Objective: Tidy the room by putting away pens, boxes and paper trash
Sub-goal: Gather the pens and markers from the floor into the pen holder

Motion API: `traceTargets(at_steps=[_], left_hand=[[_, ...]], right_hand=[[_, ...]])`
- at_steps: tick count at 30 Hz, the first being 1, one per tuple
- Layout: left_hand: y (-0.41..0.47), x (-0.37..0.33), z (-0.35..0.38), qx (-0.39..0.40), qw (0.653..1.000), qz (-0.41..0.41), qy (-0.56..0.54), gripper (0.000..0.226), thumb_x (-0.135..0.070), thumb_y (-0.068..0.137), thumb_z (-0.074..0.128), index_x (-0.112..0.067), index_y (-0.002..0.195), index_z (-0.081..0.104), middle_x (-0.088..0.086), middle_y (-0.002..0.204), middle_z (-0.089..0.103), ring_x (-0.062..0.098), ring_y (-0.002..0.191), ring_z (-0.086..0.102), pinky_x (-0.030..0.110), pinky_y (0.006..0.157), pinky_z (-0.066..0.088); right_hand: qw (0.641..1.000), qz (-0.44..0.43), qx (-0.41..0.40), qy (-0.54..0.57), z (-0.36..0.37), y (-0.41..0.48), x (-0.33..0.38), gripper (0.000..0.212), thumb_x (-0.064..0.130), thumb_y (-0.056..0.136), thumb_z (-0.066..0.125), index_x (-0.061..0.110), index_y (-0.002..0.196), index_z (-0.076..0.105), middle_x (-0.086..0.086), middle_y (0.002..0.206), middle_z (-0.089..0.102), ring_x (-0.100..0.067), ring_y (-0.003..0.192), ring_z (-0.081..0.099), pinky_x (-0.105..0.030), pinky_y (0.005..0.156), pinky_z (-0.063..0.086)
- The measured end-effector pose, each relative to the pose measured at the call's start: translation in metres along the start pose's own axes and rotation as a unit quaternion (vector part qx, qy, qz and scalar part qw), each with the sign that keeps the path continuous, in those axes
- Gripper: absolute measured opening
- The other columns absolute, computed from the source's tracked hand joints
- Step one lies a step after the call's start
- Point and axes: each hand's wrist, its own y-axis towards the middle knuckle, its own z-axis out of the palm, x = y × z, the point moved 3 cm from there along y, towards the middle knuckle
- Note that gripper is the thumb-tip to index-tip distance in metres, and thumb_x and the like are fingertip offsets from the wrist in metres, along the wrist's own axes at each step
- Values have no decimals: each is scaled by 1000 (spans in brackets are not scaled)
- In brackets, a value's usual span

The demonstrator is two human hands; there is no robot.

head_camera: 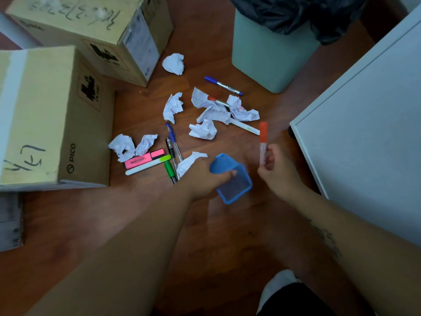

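My left hand grips a blue mesh pen holder, tilted just above the wooden floor. To its right, my right hand holds an orange-capped marker upright. Pens lie scattered on the floor: a pink highlighter, a white-and-green highlighter, a green marker, a blue ballpoint, a purple marker, a white pen. Several crumpled paper balls lie among them.
Two cardboard boxes stand at the left, the nearer one and one behind it. A pale green bin with a black bag stands at the back right. A white cabinet fills the right side.
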Motion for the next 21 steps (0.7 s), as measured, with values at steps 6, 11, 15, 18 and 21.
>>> traceTargets(at_steps=[6, 11, 15, 18, 21], left_hand=[[-5, 6, 7, -86, 994, -60, -19, 37, -40, 100, 46, -11, 80, 56, -2, 67, 49, 17, 67, 47, 26, 51, 29], [-26, 10, 9, -130, 985, -86, -73, 39, -43, 101, 42, -12, 105, 66, 5, 96, 66, 18, 87, 57, 28, 65, 37], [-47, 40, -3, -165, 972, -158, -52, 24, -28, 97, 50, -15, 112, 64, 7, 107, 67, 21, 93, 60, 33, 77, 50], [-62, 64, -18, -160, 965, -206, -42, 19, -21, 94, 53, -12, 110, 59, 9, 108, 64, 23, 93, 59, 34, 76, 50], [-64, 77, -31, -183, 959, -214, -17, 19, -21, 94, 55, -10, 109, 60, 12, 113, 63, 27, 101, 60, 32, 83, 50]], right_hand=[[994, -37, -46, 89, -16, -17, 18, 27, 13, 86, 63, 35, 97, 53, 4, 90, 65, -12, 85, 67, -31, 79, 54], [993, -64, -9, 100, -9, -34, 47, 6, 29, 93, 63, 28, 98, 62, 7, 89, 71, -2, 85, 68, -20, 75, 50], [995, -69, 17, 75, -3, -33, 63, 16, 28, 95, 60, 17, 105, 64, 8, 91, 66, 14, 72, 60, -4, 56, 42], [994, -99, 33, 21, 4, -32, 59, 7, 27, 92, 64, 20, 93, 67, 2, 106, 66, 11, 91, 60, 4, 70, 38], [994, -84, 63, -31, 20, -32, 38, 8, 33, 85, 71, 34, 93, 70, 4, 140, 50, -15, 126, 51, -28, 100, 45]])
